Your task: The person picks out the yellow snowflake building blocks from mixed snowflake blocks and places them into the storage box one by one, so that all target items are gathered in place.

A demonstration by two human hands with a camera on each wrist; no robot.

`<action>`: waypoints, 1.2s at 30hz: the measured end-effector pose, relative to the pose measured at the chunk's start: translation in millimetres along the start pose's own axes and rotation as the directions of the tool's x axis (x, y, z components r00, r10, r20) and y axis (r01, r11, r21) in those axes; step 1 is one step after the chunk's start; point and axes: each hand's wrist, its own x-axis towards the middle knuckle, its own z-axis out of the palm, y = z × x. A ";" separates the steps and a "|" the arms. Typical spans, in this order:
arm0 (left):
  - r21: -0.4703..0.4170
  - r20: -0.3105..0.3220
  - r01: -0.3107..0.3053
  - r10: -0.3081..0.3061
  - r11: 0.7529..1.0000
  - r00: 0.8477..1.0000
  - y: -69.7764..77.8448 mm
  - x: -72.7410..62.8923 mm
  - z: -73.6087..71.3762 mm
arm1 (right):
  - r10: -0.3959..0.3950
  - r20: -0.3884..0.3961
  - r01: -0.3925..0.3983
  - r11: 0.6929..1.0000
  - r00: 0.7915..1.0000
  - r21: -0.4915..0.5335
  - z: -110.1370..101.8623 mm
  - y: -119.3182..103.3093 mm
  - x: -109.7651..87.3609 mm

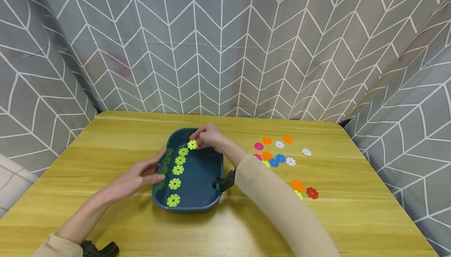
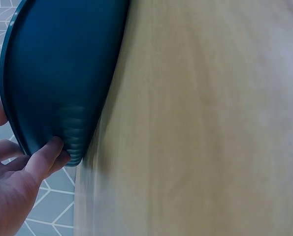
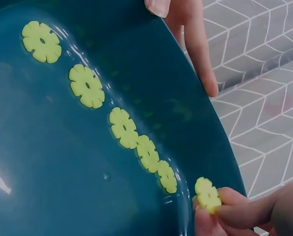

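Observation:
A dark teal plastic tray [image 1: 197, 180] stands on the wooden table. My left hand [image 1: 141, 175] grips its left wall, the thumb over the rim and the fingers along the outside. In the left wrist view the fingers [image 2: 45, 160] touch the tray's outer side [image 2: 62, 64]. Over the tray's far end, my right hand [image 1: 210, 136] pinches a yellow-green flower-shaped disc [image 3: 208, 195] with slotted edges between thumb and fingers. Several like it, such as one yellow-green disc [image 3: 87, 86], lie in a line along the left side of the tray floor.
Right of the tray, loose flower discs lie scattered: orange [image 1: 297, 186], red [image 1: 312, 193], blue [image 1: 280, 158], white [image 1: 306, 152] and pink [image 1: 258, 146], with some yellow-green ones partly behind the right sleeve [image 1: 278, 202]. A grey patterned curtain [image 1: 225, 45] hangs behind the table [image 1: 119, 132].

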 end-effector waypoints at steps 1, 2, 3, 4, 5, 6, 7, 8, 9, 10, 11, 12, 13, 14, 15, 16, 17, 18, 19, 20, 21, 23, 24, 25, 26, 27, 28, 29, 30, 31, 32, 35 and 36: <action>-0.004 0.002 -0.001 0.001 1.000 1.000 0.0 0.3 0.3 | 0.002 -0.005 -0.002 1.000 1.000 -0.024 0.3 0.3 0.2; -0.005 0.001 0.000 0.000 1.000 1.000 0.1 0.7 0.7 | 0.004 -0.010 -0.004 0.999 1.000 -0.043 0.7 0.8 0.7; -0.006 0.000 0.000 0.000 1.000 1.000 0.2 1.1 1.0 | 0.004 -0.017 -0.006 0.998 1.000 -0.069 1.1 0.9 0.8; -0.007 -0.001 -0.001 0.001 1.000 1.000 0.2 1.3 1.1 | 0.003 -0.024 -0.006 0.996 1.000 -0.092 1.5 1.2 1.2; -0.006 -0.002 -0.001 0.001 1.000 1.000 0.6 1.4 1.2 | 0.003 -0.029 -0.007 0.993 1.000 -0.116 2.0 1.5 1.2; -0.006 -0.002 -0.001 0.001 1.000 1.000 0.9 1.4 1.1 | 0.005 -0.031 -0.009 0.991 1.000 -0.136 2.5 1.6 1.0; -0.009 -0.001 0.000 0.000 1.000 1.000 0.9 1.4 1.1 | 0.007 -0.033 -0.012 0.988 0.999 -0.152 3.2 1.9 0.9; -0.008 -0.002 0.000 0.000 1.000 1.000 0.7 1.5 1.1 | 0.009 -0.036 -0.015 0.985 0.999 -0.169 4.0 2.3 0.9; -0.011 -0.001 0.000 0.000 1.000 1.000 0.3 1.6 0.9 | 0.011 -0.041 -0.019 0.982 0.999 -0.188 4.8 2.8 0.9; -0.014 0.001 -0.001 0.001 1.000 1.000 0.0 1.6 0.9 | 0.015 -0.044 -0.023 0.980 0.999 -0.197 5.6 3.3 0.7; -0.013 0.002 -0.002 0.002 1.000 1.000 -0.3 1.5 0.9 | 0.021 -0.047 -0.030 0.978 0.999 -0.208 6.4 3.8 0.7; -0.016 0.003 -0.003 0.003 1.000 1.000 -0.7 1.4 0.9 | 0.024 -0.051 -0.035 0.976 0.998 -0.216 7.2 4.4 0.8; -0.015 0.004 -0.005 0.005 1.000 1.000 -0.9 1.3 0.9 | 0.027 -0.057 -0.039 0.974 0.998 -0.224 8.0 4.9 1.0; -0.015 0.004 -0.008 0.008 1.000 1.000 -1.1 1.2 1.0 | 0.030 -0.064 -0.045 0.971 0.997 -0.233 8.7 5.5 1.4; -0.017 0.004 -0.009 0.009 1.000 1.000 -0.9 1.1 1.2 | 0.034 -0.070 -0.050 0.969 0.997 -0.241 9.4 6.3 2.1; -0.015 0.004 -0.011 0.011 1.000 1.000 -0.9 0.9 1.3 | 0.038 -0.074 -0.055 0.967 0.997 -0.249 9.9 7.0 2.5; -0.013 0.003 -0.012 0.012 1.000 1.000 -0.7 0.7 1.5 | 0.041 -0.078 -0.060 0.964 0.996 -0.260 10.3 7.6 3.2; -0.013 0.002 -0.012 0.012 1.000 1.000 -0.4 0.6 1.6 | 0.042 -0.083 -0.063 0.961 0.996 -0.268 10.6 8.2 3.8; -0.012 0.001 -0.013 0.013 1.000 1.000 -0.1 0.5 1.7 | 0.042 -0.086 -0.065 0.959 0.995 -0.275 10.9 8.6 4.3; -0.010 0.002 -0.016 0.016 1.000 1.000 0.2 0.2 1.7 | 0.043 -0.090 -0.066 0.957 0.995 -0.283 11.0 9.0 4.7; -0.010 0.001 -0.015 0.015 1.000 1.000 0.4 0.1 1.7 | 0.042 -0.091 -0.067 0.955 0.995 -0.290 11.1 9.2 4.8; -0.009 0.001 -0.013 0.013 1.000 1.000 0.9 -0.1 1.8 | 0.040 -0.097 -0.068 0.952 0.994 -0.299 10.9 9.0 4.4; -0.010 0.001 -0.012 0.012 1.000 1.000 1.1 -0.1 1.8 | 0.039 -0.098 -0.067 0.951 0.994 -0.301 10.9 8.8 4.0; -0.011 0.000 -0.012 0.012 1.000 1.000 1.3 -0.1 1.7 | 0.037 -0.102 -0.067 0.949 0.994 -0.307 10.9 8.5 3.8; -0.009 0.000 -0.010 0.010 1.000 1.000 1.4 -0.1 1.6 | 0.034 -0.106 -0.066 0.947 0.994 -0.314 10.9 8.3 3.6; -0.008 -0.001 -0.007 0.007 1.000 1.000 1.6 0.1 1.5 | 0.029 -0.110 -0.063 0.945 0.994 -0.320 10.9 8.1 3.3; -0.003 -0.001 -0.009 0.009 1.000 1.000 1.8 0.1 1.4 | 0.024 -0.116 -0.061 0.944 0.993 -0.324 10.9 7.8 3.0; 0.000 -0.001 -0.008 0.008 1.000 1.000 1.9 0.2 1.3 | 0.018 -0.120 -0.057 0.943 0.993 -0.329 11.0 7.7 2.7; 0.002 -0.002 -0.008 0.008 1.000 1.000 1.7 0.3 1.1 | 0.014 -0.120 -0.053 0.942 0.993 -0.330 11.0 7.7 2.2; 0.004 -0.002 -0.006 0.006 1.000 1.000 1.5 0.3 1.0 | 0.009 -0.123 -0.050 0.942 0.992 -0.332 11.2 7.7 1.7; 0.005 -0.002 -0.006 0.006 1.000 1.000 1.2 0.4 1.1 | 0.006 -0.124 -0.047 0.942 0.992 -0.331 11.3 7.8 1.0; 0.002 -0.002 0.000 0.000 1.000 1.000 -0.5 0.9 1.7 | 0.004 -0.132 -0.047 0.944 0.991 -0.328 12.2 8.5 -0.5; 0.001 -0.003 0.001 -0.001 1.000 1.000 -0.9 1.0 1.9 | 0.005 -0.136 -0.050 0.945 0.991 -0.325 12.7 8.7 -0.8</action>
